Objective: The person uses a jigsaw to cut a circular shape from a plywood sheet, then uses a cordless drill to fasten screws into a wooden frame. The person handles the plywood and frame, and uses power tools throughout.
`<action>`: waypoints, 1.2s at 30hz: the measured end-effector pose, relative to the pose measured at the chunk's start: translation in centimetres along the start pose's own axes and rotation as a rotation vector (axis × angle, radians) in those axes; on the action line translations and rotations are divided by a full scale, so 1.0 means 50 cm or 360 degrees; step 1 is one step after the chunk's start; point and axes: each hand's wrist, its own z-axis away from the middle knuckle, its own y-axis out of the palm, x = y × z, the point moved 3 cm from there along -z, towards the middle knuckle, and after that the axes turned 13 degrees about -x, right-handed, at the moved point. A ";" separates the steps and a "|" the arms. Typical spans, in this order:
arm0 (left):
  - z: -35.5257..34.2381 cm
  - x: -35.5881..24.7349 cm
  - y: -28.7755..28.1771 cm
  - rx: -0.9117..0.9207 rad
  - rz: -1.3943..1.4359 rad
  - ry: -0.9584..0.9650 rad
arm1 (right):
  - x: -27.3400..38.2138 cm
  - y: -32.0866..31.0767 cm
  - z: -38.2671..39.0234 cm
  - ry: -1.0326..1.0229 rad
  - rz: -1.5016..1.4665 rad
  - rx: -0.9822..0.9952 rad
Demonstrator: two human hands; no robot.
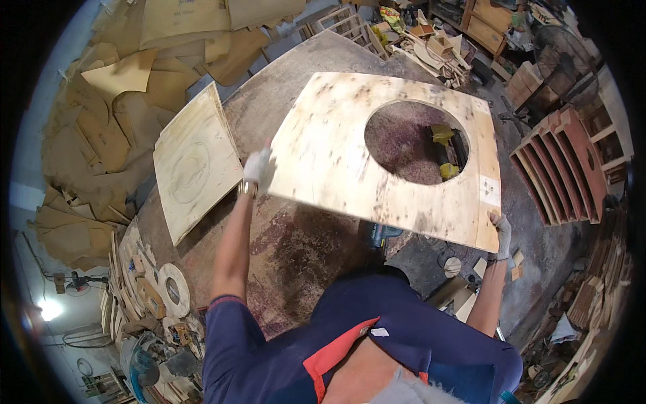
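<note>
A pale plywood board (323, 148) with dark specks and a large round hole spans the space before me, raised over the worktable (282, 262). My left hand (257, 167), in a whitish glove, grips its left edge. At the near right corner my right hand (500, 233), also gloved, is closed on the board with the thumb on top. Both hands' other fingers are largely hidden. Left of my left hand stands a second plywood panel (195, 168), tilted, with a circle marked on it. A blue-green power tool (381, 234) shows partly under the board's near edge.
Through the hole I see a dark object with yellow parts (443, 135). On the right stands a reddish slatted wooden piece (565, 168). Brown sheet templates (101, 128) cover the left wall. A wooden ring (174, 289) leans at lower left; wood scraps (437, 54) are heaped at the back.
</note>
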 end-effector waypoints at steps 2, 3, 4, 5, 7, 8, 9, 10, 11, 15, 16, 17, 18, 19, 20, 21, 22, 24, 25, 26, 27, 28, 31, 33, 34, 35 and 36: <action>-0.141 -0.019 -0.004 0.0461 -0.0307 -0.0091 | 0.008 0.034 0.000 0.0042 -0.0197 0.0016; -0.209 -0.034 -0.020 0.0289 -0.0106 -0.0454 | 0.009 0.056 0.000 0.0084 -0.0250 -0.0039; -0.259 -0.053 -0.038 0.0121 0.0113 -0.0824 | 0.005 0.089 -0.005 0.0144 -0.0309 -0.0064; -0.285 -0.090 -0.062 -0.0157 0.0159 -0.0746 | -0.002 0.130 -0.014 0.0204 -0.0363 -0.0091; -0.302 -0.154 -0.100 -0.0424 0.0400 -0.0804 | -0.007 0.215 -0.033 0.0225 -0.0399 -0.0136; -0.280 -0.186 -0.107 -0.0404 0.0575 -0.0934 | -0.016 0.259 -0.038 0.0200 -0.0379 -0.0162; -0.241 -0.222 -0.114 -0.0486 0.0756 -0.0961 | -0.028 0.305 -0.043 0.0181 -0.0385 -0.0132; -0.198 -0.254 -0.110 -0.0432 0.0754 -0.1070 | -0.038 0.359 -0.062 0.0159 -0.0417 -0.0151; -0.142 -0.283 -0.117 -0.0573 0.0776 -0.0983 | -0.052 0.411 -0.077 0.0133 -0.0459 -0.0096; 0.119 -0.331 -0.102 -0.0512 0.0712 -0.0976 | -0.122 0.626 -0.187 0.0120 -0.0650 0.0013; 0.195 -0.330 -0.093 -0.0548 0.0868 -0.1192 | -0.142 0.684 -0.228 0.0214 -0.0663 0.0022; 0.277 -0.325 -0.083 -0.0530 0.1056 -0.1498 | -0.163 0.733 -0.269 0.0310 -0.0661 -0.0012; 0.361 -0.326 -0.088 -0.0586 0.1038 -0.1603 | -0.177 0.782 -0.308 0.0213 -0.0621 0.0004; 0.449 -0.330 -0.095 -0.0588 0.1050 -0.1806 | -0.197 0.822 -0.341 0.0138 -0.0553 -0.0059; 0.529 -0.331 -0.107 -0.0540 0.0910 -0.1888 | -0.211 0.861 -0.371 0.0184 -0.0594 0.0099; 0.604 -0.334 -0.122 -0.0503 0.0761 -0.1977 | -0.222 0.892 -0.395 0.0182 -0.0540 0.0180; 0.668 -0.337 -0.137 -0.0624 0.0741 -0.2056 | -0.231 0.911 -0.414 0.0159 -0.0458 0.0180; 0.774 -0.368 -0.163 -0.0812 0.0717 -0.2336 | -0.230 0.914 -0.429 0.0095 -0.0239 0.0190; 0.808 -0.382 -0.174 -0.0927 0.0681 -0.2364 | -0.231 0.913 -0.423 0.0089 -0.0096 0.0072; 0.844 -0.400 -0.186 -0.0965 0.0660 -0.2523 | -0.225 0.907 -0.403 -0.0150 0.0180 0.0145; 0.872 -0.419 -0.192 -0.1014 0.0623 -0.2689 | -0.206 0.887 -0.381 -0.0371 0.0473 0.0094; 0.888 -0.432 -0.189 -0.1124 0.0684 -0.2740 | -0.204 0.876 -0.343 -0.0403 0.0623 0.0259; 0.911 -0.427 -0.141 -0.1559 0.1226 -0.3071 | -0.211 0.837 -0.189 -0.0262 0.0525 0.0485; 0.901 -0.385 -0.103 -0.1728 0.1765 -0.2994 | -0.218 0.799 -0.062 -0.0256 0.0413 0.0714; 0.890 -0.358 -0.082 -0.1759 0.2027 -0.2962 | -0.222 0.771 -0.001 -0.0201 0.0411 0.0773; 0.874 -0.322 -0.064 -0.1778 0.2292 -0.2910 | -0.230 0.743 0.063 -0.0079 0.0320 0.0905; 0.850 -0.277 -0.048 -0.1701 0.2413 -0.2871 | -0.243 0.714 0.124 -0.0094 0.0455 0.0934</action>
